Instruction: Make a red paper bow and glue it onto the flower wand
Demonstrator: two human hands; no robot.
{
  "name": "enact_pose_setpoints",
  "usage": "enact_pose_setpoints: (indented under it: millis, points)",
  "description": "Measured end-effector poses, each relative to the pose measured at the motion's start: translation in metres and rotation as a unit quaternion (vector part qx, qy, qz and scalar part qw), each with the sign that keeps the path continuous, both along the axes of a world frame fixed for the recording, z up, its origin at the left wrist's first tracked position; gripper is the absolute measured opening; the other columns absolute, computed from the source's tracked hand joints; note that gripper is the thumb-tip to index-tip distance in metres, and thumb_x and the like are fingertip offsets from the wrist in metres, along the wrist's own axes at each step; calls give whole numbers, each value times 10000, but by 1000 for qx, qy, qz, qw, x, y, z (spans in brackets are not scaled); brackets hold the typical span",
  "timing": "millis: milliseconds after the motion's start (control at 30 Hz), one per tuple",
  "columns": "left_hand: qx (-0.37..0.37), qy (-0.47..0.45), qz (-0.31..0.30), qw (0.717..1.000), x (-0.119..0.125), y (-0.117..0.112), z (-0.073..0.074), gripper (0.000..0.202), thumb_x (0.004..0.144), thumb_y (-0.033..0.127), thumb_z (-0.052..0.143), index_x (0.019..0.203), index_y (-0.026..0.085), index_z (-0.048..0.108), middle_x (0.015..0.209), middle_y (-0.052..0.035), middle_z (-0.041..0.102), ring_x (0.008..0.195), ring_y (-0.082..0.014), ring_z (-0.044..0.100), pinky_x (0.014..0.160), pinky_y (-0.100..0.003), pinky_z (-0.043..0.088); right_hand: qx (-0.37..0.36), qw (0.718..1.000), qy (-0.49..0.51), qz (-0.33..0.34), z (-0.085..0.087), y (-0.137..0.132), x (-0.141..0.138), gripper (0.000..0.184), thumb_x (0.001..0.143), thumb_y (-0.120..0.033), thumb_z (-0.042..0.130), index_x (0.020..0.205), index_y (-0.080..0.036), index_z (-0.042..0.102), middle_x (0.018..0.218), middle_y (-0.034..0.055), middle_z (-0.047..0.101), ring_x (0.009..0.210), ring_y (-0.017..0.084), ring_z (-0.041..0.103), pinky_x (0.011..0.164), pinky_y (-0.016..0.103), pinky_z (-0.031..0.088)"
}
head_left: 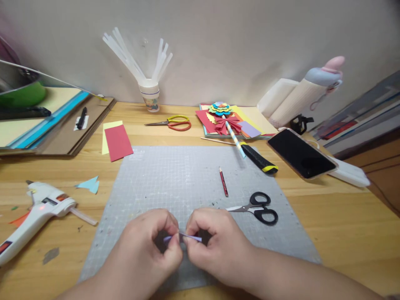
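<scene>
Both hands meet low over the grey cutting mat (175, 175). My left hand (150, 246) and my right hand (215, 246) each pinch one end of a small light-purple paper strip (184, 237), fingers curled tight around it. The strip looks folded or rolled; its exact shape is hidden by my fingers. Black-handled scissors (259, 208) lie on the mat just right of my right hand. A short red pencil (223, 181) lies above them.
A white glue gun (37, 208) lies at the left. A red paper sheet (118, 142), red-yellow scissors (175, 123), a cup of glue sticks (150, 93), a paper flower (223, 116), a utility knife (259, 159) and a phone (300, 153) line the back.
</scene>
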State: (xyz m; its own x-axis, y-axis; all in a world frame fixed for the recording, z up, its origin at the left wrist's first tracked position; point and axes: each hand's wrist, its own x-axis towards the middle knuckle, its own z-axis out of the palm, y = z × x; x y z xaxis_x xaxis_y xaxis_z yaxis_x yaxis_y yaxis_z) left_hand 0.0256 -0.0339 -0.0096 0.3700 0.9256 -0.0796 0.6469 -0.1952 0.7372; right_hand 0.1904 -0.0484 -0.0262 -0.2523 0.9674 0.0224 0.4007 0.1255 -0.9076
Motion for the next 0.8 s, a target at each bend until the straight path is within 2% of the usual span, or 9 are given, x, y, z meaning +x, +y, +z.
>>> enact_pose_setpoints:
  millis: [67,167,267,367,433,500,567,667,800]
  points:
    - [10,9,13,1000,-4,5,-1,85,683,215,513,599,217,507,592,18,630,550,-154,592,529,-261,442,-16,1000,1,-5,3,2,4,123,670,-153,574,566,-194,522,545,-37,538,516,96,464,512,223,347]
    - [31,20,65,997,-13,16,-1,90,697,223,541,609,219,519,610,25,640,571,-153,590,555,-259,434,-66,997,32,-37,13,7,12,105,658,-159,554,571,-198,510,561,-26,541,537,111,476,529,242,365]
    - [8,-33,97,995,-18,22,1,106,756,276,573,668,219,558,663,21,652,639,-152,602,604,-249,453,-128,985,92,-73,20,13,18,103,662,-208,567,584,-198,500,600,-12,545,574,121,492,560,257,395]
    - [-49,-143,63,987,-16,18,1,128,812,347,571,850,227,595,799,2,668,757,-160,623,670,-250,492,-190,969,150,-53,19,14,16,98,657,-230,581,608,-197,503,610,-16,535,571,113,474,550,250,390]
    - [-74,-161,17,984,-13,14,0,135,827,343,568,883,223,596,833,-8,663,786,-162,618,692,-257,496,-206,963,173,-26,14,13,12,92,663,-222,579,626,-199,497,612,-25,521,568,107,456,543,242,383]
    - [-81,-130,-23,988,-10,11,-2,143,852,326,540,784,210,587,749,-1,639,720,-150,593,658,-254,478,-181,970,164,-9,10,9,8,79,687,-195,566,646,-199,498,625,-30,514,587,106,459,556,236,387]
    - [-69,-90,-49,992,-8,10,-4,214,878,304,498,701,200,557,676,9,604,657,-137,561,618,-254,452,-123,985,122,1,7,6,7,42,724,-164,552,705,-195,531,675,-24,542,638,110,494,601,236,408]
    - [-18,-53,-89,994,-8,8,-5,191,887,246,473,720,195,552,690,12,598,651,-130,555,605,-255,436,-35,998,41,22,5,3,9,65,769,-138,533,752,-196,558,693,-28,565,645,102,514,617,227,406]
    - [56,-47,-127,989,-9,4,-5,186,898,190,447,735,190,539,698,11,574,651,-123,540,590,-250,426,43,998,-19,43,5,4,13,85,757,-118,530,713,-189,542,650,-38,547,604,89,496,582,211,376]
